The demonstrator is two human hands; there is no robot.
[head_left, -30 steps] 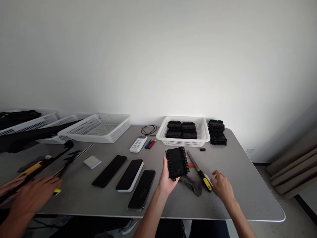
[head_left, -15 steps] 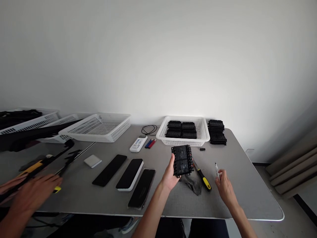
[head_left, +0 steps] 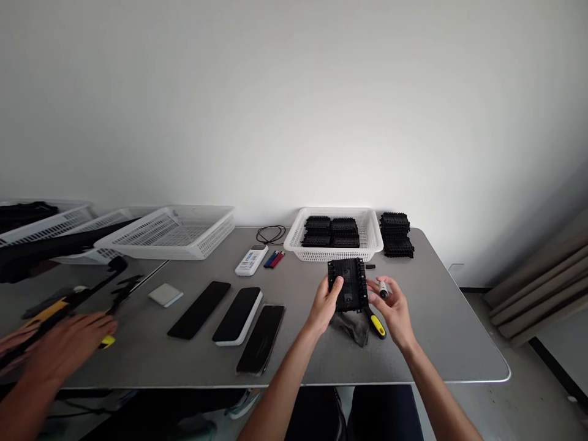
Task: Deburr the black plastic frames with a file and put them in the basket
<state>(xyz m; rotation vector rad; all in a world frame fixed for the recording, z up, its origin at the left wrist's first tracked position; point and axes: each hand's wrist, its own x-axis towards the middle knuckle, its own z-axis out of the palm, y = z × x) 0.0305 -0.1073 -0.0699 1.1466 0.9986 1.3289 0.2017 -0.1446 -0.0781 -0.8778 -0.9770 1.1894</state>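
Note:
My left hand [head_left: 323, 308] is closed on a black plastic block with toothed side edges [head_left: 348, 285], thumb across its face, holding it above the table. Close to the block's right edge, my right hand [head_left: 395, 313] grips a white marker pen [head_left: 383, 288]; one end of it points towards me. Whether the pen or fingers touch the block I cannot tell. Beneath the block lie a dark grey cloth [head_left: 353, 329] and a tool with a black and yellow handle [head_left: 378, 326], its front part hidden. A small black cap [head_left: 370, 266] rests behind them.
Similar blocks fill part of a white basket [head_left: 333, 253]; more are stacked beside it [head_left: 397, 236]. To the left lie several phone-like slabs [head_left: 236, 315], a white device [head_left: 252, 260], two lighters [head_left: 274, 260] and another basket [head_left: 202, 248]. A co-worker's hand [head_left: 68, 343] works far left.
My right hand has moved left and up with the marker pen, now close to the block. My left hand has turned the block slightly, and its thumb now lies across the face.

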